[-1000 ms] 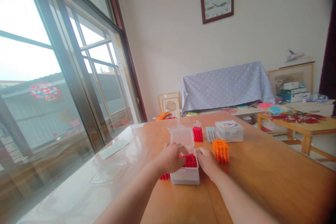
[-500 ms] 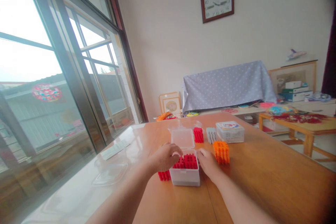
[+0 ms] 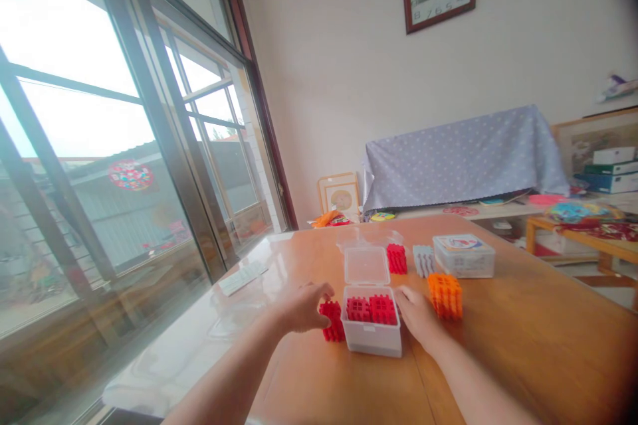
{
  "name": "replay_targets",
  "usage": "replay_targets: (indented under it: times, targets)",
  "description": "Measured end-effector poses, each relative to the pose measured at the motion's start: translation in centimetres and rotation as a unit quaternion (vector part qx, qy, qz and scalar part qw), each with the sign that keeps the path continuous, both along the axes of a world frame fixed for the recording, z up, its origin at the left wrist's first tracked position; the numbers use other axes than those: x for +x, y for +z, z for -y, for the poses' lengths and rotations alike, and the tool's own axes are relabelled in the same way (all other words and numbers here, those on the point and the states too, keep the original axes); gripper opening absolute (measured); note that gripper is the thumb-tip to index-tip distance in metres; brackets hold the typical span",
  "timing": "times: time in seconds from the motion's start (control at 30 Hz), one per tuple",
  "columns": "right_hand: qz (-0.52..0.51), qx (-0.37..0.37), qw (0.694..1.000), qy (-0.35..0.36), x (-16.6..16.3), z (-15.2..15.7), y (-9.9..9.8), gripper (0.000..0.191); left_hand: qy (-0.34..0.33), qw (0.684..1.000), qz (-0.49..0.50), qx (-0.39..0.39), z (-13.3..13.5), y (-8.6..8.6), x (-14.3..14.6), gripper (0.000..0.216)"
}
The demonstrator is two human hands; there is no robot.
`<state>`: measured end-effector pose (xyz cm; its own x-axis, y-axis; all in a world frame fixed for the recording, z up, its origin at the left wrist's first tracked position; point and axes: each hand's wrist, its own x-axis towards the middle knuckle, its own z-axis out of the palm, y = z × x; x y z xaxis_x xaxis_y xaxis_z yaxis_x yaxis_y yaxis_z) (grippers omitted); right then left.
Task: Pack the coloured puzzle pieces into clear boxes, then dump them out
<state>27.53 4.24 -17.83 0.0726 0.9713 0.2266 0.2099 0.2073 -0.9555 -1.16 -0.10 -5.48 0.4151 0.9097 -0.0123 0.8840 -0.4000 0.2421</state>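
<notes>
A clear plastic box (image 3: pixel 373 340) stands on the table with its lid (image 3: pixel 367 265) folded back. Two stacks of red interlocking plastic blocks (image 3: pixel 383 309) sit side by side inside it. Just left of the box, another red block stack (image 3: pixel 332 321) rests on the table. My left hand (image 3: pixel 305 307) is curved around the near-left side of that stack, thumb and fingers apart; a firm hold does not show. My right hand (image 3: pixel 415 313) lies against the box's right wall with fingers stretched forward, their tips partly hidden.
Behind the right hand are an orange block stack (image 3: pixel 445 296), a grey stack (image 3: pixel 423 260), a red stack (image 3: pixel 397 258) and a closed clear box (image 3: pixel 463 256). A paper sheet (image 3: pixel 243 277) and a clear plastic lid (image 3: pixel 234 320) lie left. Windows (image 3: pixel 164 212) border the left side.
My left hand has come out from over the box and moved left to the red stack beside it. My right hand stays at the box. The view has turned slightly left.
</notes>
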Motion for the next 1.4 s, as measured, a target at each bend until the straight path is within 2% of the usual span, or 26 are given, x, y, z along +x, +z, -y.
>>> replay_targets:
  times: [0.1,0.2,0.37,0.5,0.63,0.73,0.93,1.13,1.2,1.3,1.4]
  targets:
    - [-0.001,0.000,1.000,-0.001,0.0,-0.1,0.0,0.033,0.003,1.000,0.014,0.012,-0.2,-0.1,-0.2,0.051]
    - [-0.003,-0.002,1.000,-0.002,0.0,-0.3,-0.2,0.034,0.007,0.998,0.037,0.040,-0.2,0.8,-0.1,0.048]
    - [-0.006,-0.002,1.000,0.008,0.0,-0.7,-0.5,0.036,-0.013,0.994,0.059,0.092,-0.1,2.6,2.4,0.040]
    - [-0.015,-0.010,1.000,0.014,-0.1,-0.7,-0.5,0.037,-0.049,0.993,0.044,0.101,-0.3,2.3,5.3,0.036]
    - [-0.018,-0.006,1.000,0.009,-0.2,-0.5,-0.4,0.037,-0.063,0.995,0.016,0.081,-0.7,1.5,6.6,0.028]
    - [-0.017,-0.009,1.000,0.006,-0.1,-0.5,-0.4,0.036,-0.071,0.995,0.004,0.072,-0.7,1.1,6.5,0.025]
    - [-0.011,-0.006,1.000,0.009,-0.1,-0.9,-0.8,0.035,-0.097,0.990,-0.005,0.104,-0.1,1.3,6.2,0.023]
    - [-0.006,-0.003,1.000,0.011,0.0,-0.9,-0.8,0.034,-0.090,0.992,0.001,0.094,0.0,1.1,6.2,0.021]
    - [-0.008,-0.002,1.000,0.012,0.0,-0.9,-0.8,0.034,-0.078,0.993,0.025,0.090,-0.4,1.0,5.4,0.025]
    - [-0.010,-0.003,1.000,0.008,0.0,-0.9,-0.8,0.035,-0.025,0.995,0.051,0.080,-0.9,1.1,3.4,0.034]
    - [-0.006,-0.006,1.000,0.011,0.1,-0.9,-1.0,0.035,0.006,0.997,0.063,0.042,-0.6,1.3,1.3,0.044]
